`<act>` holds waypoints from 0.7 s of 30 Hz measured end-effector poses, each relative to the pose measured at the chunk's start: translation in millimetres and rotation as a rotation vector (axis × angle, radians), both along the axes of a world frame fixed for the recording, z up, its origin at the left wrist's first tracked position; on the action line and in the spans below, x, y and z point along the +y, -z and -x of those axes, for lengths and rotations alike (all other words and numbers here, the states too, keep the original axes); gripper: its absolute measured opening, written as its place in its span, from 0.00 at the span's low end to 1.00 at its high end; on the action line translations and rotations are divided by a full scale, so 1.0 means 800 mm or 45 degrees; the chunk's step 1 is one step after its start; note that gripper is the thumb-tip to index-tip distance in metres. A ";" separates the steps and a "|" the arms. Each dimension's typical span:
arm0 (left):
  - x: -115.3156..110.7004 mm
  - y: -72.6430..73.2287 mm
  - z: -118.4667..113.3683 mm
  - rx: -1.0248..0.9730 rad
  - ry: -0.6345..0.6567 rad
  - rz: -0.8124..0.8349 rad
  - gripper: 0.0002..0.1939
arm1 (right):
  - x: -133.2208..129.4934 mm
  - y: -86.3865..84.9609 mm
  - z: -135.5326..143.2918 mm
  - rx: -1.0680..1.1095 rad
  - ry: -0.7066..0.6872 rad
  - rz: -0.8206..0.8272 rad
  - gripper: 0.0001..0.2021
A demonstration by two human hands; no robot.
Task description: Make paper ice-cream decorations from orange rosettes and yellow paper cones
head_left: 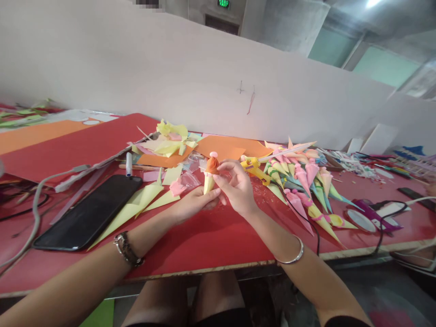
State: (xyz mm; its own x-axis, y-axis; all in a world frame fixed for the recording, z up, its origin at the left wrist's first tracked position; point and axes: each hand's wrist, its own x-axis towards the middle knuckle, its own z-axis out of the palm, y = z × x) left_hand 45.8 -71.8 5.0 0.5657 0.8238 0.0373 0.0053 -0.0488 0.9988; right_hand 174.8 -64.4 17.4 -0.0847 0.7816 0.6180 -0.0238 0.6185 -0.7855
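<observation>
Near the middle of the red table, a small paper ice cream cone (209,182) stands upright between my hands. Its cone is pale yellow, with an orange swirl (213,165) and a pink ball (213,154) on top. My left hand (200,200) grips the yellow cone low down, thumb across its front. The fingers of my right hand (236,184) are bent against the right side of the orange swirl, thumb and fingertips close to it. Just behind my right hand lies a yellow glue gun (254,169).
Several finished paper cones (306,175) are heaped on the right. A black phone (90,213), rolled yellow paper (136,204) and a marker (128,164) lie left. Paper scraps (172,141) sit at the back. A black cable (303,215) crosses the right side.
</observation>
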 end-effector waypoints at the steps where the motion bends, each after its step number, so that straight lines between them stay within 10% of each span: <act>1: 0.000 -0.001 0.000 0.005 -0.005 0.002 0.21 | 0.001 0.000 0.000 0.010 -0.034 0.049 0.08; 21: 0.002 0.002 0.002 0.016 0.018 0.015 0.21 | 0.000 -0.002 -0.002 -0.094 -0.231 0.140 0.19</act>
